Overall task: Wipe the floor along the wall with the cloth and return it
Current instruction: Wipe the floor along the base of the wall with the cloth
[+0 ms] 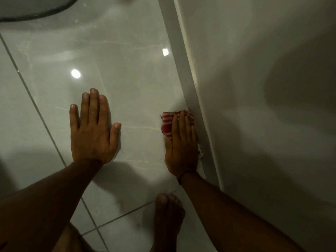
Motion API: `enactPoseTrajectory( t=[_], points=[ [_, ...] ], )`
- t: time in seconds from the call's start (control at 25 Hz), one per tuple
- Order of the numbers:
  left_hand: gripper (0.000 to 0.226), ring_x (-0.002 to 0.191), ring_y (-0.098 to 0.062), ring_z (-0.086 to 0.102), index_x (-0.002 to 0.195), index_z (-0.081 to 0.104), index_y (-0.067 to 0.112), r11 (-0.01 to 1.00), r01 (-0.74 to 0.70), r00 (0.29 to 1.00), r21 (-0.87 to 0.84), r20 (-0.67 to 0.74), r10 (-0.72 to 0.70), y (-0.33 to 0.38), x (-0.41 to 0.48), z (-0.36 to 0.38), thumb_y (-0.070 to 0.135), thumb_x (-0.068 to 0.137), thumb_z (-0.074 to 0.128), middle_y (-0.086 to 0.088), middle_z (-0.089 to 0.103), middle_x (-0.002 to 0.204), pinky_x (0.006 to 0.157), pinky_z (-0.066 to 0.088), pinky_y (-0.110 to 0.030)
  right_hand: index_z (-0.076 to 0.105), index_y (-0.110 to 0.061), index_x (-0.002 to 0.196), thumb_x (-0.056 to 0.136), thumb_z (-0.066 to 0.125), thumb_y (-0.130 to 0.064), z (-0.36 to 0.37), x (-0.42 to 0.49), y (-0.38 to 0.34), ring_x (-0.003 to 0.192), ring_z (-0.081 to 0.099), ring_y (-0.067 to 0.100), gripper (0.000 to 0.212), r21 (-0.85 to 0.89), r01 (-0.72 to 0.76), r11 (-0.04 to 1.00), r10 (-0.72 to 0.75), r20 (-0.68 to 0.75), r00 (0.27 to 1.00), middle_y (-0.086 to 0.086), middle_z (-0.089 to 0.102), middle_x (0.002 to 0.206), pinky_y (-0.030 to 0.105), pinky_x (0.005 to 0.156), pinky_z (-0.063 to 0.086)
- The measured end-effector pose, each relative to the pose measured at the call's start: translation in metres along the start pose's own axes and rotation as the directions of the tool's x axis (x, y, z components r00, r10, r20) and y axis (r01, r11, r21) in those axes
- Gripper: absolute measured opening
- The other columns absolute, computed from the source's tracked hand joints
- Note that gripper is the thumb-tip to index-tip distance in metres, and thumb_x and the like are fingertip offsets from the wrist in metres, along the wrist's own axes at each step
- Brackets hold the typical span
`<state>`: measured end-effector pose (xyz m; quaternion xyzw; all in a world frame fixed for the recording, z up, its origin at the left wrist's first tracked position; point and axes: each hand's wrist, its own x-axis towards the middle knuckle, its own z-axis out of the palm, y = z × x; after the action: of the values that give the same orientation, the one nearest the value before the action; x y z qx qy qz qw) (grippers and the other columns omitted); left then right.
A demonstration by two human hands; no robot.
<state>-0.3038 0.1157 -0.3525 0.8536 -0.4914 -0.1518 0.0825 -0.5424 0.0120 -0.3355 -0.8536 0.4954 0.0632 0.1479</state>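
A red and white striped cloth [168, 124] lies bunched on the glossy pale floor tile [131, 84], pressed against the grey skirting [192, 99] at the foot of the wall [263, 88]. My right hand [181, 148] lies flat on top of the cloth and covers most of it; only the far end and a white scrap near the skirting show. My left hand [93, 128] rests flat on the tile to the left, fingers spread, holding nothing.
My bare foot [168, 213] stands on the tile just behind my right wrist. A dark curved edge of some object [36, 14] sits at the top left. Grout lines cross the floor on the left and near my foot.
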Motion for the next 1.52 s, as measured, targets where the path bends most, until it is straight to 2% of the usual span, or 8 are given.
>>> enactPoseTrajectory(
  t=[0.28,0.56,0.68,0.92,1.04,1.12,1.32,1.52],
  points=[
    [0.083,0.171,-0.033,-0.003,0.174,0.006,0.004,1.000,-0.005,1.000,0.004,-0.010,0.005,0.001,-0.001,-0.001,0.048,0.107,0.029,-0.020,0.000,0.183,0.137,-0.005,-0.053,0.016,-0.012,0.167,0.109,0.027,-0.039,0.009,-0.069,0.033,0.164,0.007,0.026,0.064,-0.026,0.004,1.000,-0.003,0.043,0.999,0.012,0.011,0.176,0.048,0.132,0.015],
    [0.082,0.171,-0.033,-0.002,0.173,0.007,0.003,1.000,-0.008,1.000,-0.007,-0.028,0.007,0.003,-0.001,-0.002,0.047,0.107,0.029,-0.021,0.002,0.183,0.137,-0.001,-0.056,0.010,-0.013,0.167,0.110,0.020,-0.043,0.011,-0.082,0.038,0.164,0.009,0.028,0.064,-0.063,0.017,0.998,-0.012,0.076,0.997,0.013,0.010,0.175,0.049,0.131,0.014],
    [0.082,0.171,-0.033,-0.002,0.173,0.006,0.004,1.000,-0.008,1.000,-0.005,-0.026,0.008,0.003,-0.001,-0.002,0.047,0.107,0.028,-0.021,0.001,0.183,0.137,-0.002,-0.056,0.014,-0.012,0.167,0.110,0.022,-0.041,0.005,-0.057,0.025,0.164,0.009,0.029,0.064,-0.046,0.026,0.999,-0.023,0.073,0.997,0.015,0.013,0.175,0.051,0.131,0.016],
    [0.082,0.170,-0.035,0.000,0.173,0.008,0.003,1.000,-0.016,0.999,0.012,-0.041,0.016,0.003,-0.001,-0.002,0.048,0.107,0.027,-0.022,0.003,0.183,0.137,-0.002,-0.055,0.020,-0.010,0.165,0.108,0.033,-0.039,-0.012,0.065,-0.026,0.162,0.015,0.032,0.066,-0.008,0.026,1.000,-0.026,-0.025,0.999,0.017,0.020,0.174,0.046,0.133,0.010],
    [0.083,0.170,-0.036,0.000,0.173,0.008,0.003,1.000,-0.019,0.999,0.019,-0.034,0.020,0.000,0.000,-0.001,0.050,0.107,0.026,-0.022,0.003,0.183,0.137,-0.003,-0.055,0.021,-0.010,0.165,0.107,0.035,-0.038,-0.012,0.077,-0.032,0.162,0.016,0.031,0.066,0.011,0.032,0.999,-0.032,-0.036,0.999,0.016,0.021,0.174,0.043,0.133,0.006],
    [0.083,0.171,-0.035,-0.001,0.173,0.006,0.004,0.999,-0.022,0.999,0.024,-0.029,0.023,0.000,0.000,0.000,0.051,0.107,0.025,-0.021,0.002,0.183,0.137,0.000,-0.057,0.019,-0.011,0.165,0.107,0.034,-0.038,-0.010,0.065,-0.023,0.163,0.014,0.032,0.066,0.018,0.037,0.999,-0.037,-0.028,0.999,0.016,0.020,0.174,0.044,0.134,0.006],
    [0.083,0.170,-0.035,-0.001,0.173,0.006,0.003,0.999,-0.024,0.999,0.036,-0.025,0.025,-0.002,0.000,0.001,0.051,0.108,0.024,-0.021,0.001,0.183,0.136,0.002,-0.059,0.018,-0.010,0.166,0.110,0.028,-0.039,0.004,-0.056,0.022,0.163,0.012,0.032,0.064,-0.004,-0.013,1.000,0.013,0.040,0.999,0.016,0.016,0.175,0.055,0.128,0.025],
    [0.083,0.171,-0.034,-0.002,0.173,0.006,0.003,1.000,-0.017,1.000,0.021,-0.021,0.018,-0.001,0.000,0.001,0.049,0.108,0.027,-0.021,0.000,0.183,0.137,-0.002,-0.056,0.013,-0.012,0.167,0.110,0.025,-0.042,0.012,-0.124,0.053,0.163,0.012,0.029,0.065,-0.027,0.004,1.000,-0.002,0.098,0.995,0.011,0.008,0.176,0.053,0.128,0.023]
  ],
)
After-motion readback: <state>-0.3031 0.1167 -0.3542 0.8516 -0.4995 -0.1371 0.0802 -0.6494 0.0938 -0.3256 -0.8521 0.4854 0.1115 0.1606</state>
